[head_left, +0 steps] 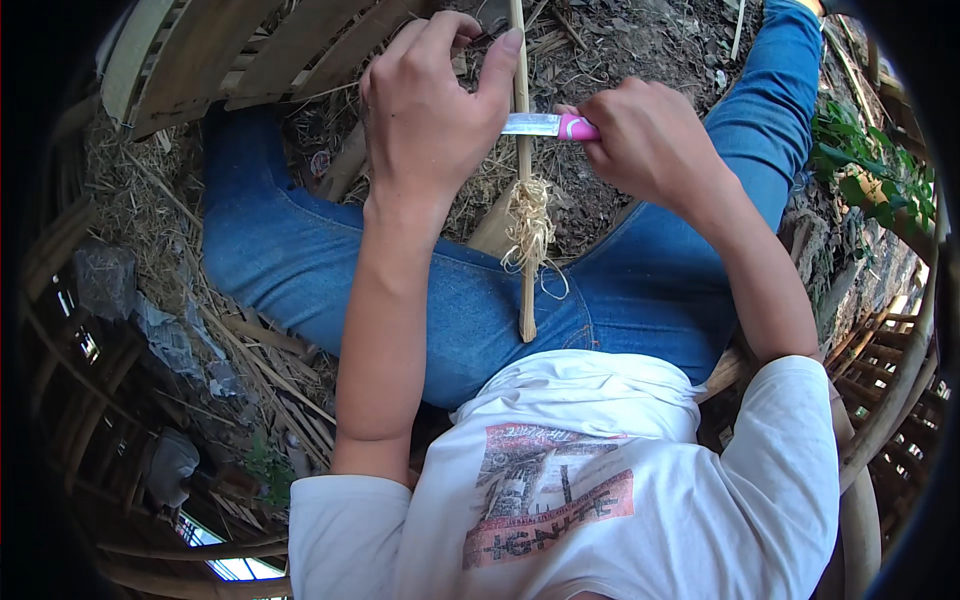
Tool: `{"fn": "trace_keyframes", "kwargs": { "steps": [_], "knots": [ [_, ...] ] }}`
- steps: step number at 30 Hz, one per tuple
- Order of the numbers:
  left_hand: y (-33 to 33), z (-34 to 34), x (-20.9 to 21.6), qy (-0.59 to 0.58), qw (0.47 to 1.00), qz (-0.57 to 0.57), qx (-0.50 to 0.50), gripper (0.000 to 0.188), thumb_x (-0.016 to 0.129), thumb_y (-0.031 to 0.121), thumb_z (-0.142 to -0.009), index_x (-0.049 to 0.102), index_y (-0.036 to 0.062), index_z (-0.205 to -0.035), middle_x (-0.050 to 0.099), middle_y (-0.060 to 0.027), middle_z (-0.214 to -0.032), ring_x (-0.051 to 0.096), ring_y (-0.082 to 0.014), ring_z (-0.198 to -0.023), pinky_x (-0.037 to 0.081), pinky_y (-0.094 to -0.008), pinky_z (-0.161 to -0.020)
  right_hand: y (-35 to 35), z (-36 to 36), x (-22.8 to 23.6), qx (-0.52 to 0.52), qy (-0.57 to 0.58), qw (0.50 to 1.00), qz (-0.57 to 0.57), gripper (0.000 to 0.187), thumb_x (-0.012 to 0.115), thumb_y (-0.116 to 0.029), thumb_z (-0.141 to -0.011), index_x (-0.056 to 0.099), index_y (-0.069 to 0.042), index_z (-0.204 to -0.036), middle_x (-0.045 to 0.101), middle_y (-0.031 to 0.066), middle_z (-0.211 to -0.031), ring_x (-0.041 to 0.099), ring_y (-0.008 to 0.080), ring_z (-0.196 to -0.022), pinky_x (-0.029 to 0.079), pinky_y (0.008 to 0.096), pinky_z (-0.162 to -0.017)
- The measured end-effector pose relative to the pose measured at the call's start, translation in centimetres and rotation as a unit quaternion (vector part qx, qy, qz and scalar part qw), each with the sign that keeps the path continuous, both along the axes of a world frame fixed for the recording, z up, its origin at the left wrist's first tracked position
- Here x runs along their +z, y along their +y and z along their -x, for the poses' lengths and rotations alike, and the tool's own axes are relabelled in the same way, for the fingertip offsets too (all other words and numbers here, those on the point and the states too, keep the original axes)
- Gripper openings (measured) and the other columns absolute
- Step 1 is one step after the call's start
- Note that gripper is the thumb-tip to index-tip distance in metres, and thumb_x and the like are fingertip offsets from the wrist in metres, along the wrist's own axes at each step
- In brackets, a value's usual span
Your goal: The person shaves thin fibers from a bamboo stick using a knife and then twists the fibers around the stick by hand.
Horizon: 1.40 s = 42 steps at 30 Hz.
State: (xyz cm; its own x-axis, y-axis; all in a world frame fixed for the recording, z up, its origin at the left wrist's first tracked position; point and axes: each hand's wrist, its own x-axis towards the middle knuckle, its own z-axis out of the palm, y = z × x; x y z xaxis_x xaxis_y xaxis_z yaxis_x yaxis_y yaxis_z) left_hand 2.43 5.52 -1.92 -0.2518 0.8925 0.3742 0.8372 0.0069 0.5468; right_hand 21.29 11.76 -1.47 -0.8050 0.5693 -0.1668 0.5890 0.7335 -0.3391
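Observation:
My right hand point(650, 135) is closed around the pink handle of a knife point(545, 124). Its blade lies crosswise against a thin wooden stick point(527, 290), and the blade's tip is hidden at my left hand point(425, 110). That hand is beside the stick, fingers curved and apart from the thumb, whose tip reaches the stick's edge; some fingers are out of sight. Below the blade, a clump of curled pale shavings point(530, 220) clings to the stick. The stick's near end rests over my lap, between my legs in blue jeans.
Wooden slats point(210, 50) stand at the upper left. Dry straw and soil point(640, 50) cover the ground, with crumpled clear plastic point(165, 330) at the left. A leafy green plant point(865, 160) grows at the right, near curved poles point(915, 350) and a slatted structure.

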Motion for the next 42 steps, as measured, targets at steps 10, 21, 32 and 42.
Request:
{"fn": "trace_keyframes", "kwargs": {
  "steps": [10, 21, 32, 42],
  "knots": [
    [-4.0, 1.6, 1.5, 0.266, 0.908, 0.126, -0.298, 0.03, 0.063, 0.039, -0.087, 0.062, 0.0094, -0.089, 0.057, -0.0047, -0.092, 0.057, -0.0246, -0.098, 0.037, -0.0503, -0.102, -1.1, -1.8, 0.2, 0.015, -0.005, 1.0, -0.009, 0.015, 0.067, -0.02, -0.077, 0.068, -0.006, -0.071, 0.062, 0.0172, -0.062, 0.064, 0.0383, -0.063, 0.052, 0.0468, -0.059],
    [-5.8, 2.5, 0.4, -0.404, 0.87, 0.282, -0.031, 0.041, 0.057, 0.049, -0.094, 0.055, 0.0092, -0.087, 0.056, -0.0027, -0.074, 0.058, -0.0136, -0.068, 0.047, -0.0298, -0.061, -1.1, -1.7, -1.1, 0.023, 0.058, 0.998, -0.014, 0.013, 0.068, -0.019, -0.079, 0.067, -0.007, -0.074, 0.059, 0.0151, -0.058, 0.062, 0.0374, -0.059, 0.049, 0.0473, -0.055],
    [-7.7, -3.7, -1.3, -0.671, 0.724, 0.147, 0.071, 0.036, 0.052, 0.035, -0.102, 0.056, 0.0103, -0.076, 0.053, 0.0034, -0.068, 0.047, -0.0032, -0.062, 0.037, -0.0207, -0.056, -1.1, -1.1, -1.3, -0.004, 0.038, 0.999, -0.016, 0.009, 0.067, -0.017, -0.075, 0.066, -0.008, -0.076, 0.061, 0.0156, -0.062, 0.063, 0.0377, -0.062, 0.05, 0.0481, -0.058],
    [-6.6, -5.2, -1.8, -0.583, 0.796, 0.133, 0.097, 0.038, 0.045, 0.026, -0.105, 0.048, 0.0082, -0.072, 0.046, 0.002, -0.066, 0.04, -0.0075, -0.061, 0.035, -0.0258, -0.059, -1.1, -0.9, -1.8, -0.025, 0.042, 0.999, -0.007, 0.015, 0.064, -0.019, -0.08, 0.066, -0.007, -0.072, 0.06, 0.0177, -0.062, 0.062, 0.039, -0.062, 0.05, 0.0487, -0.059]
  ]
}}
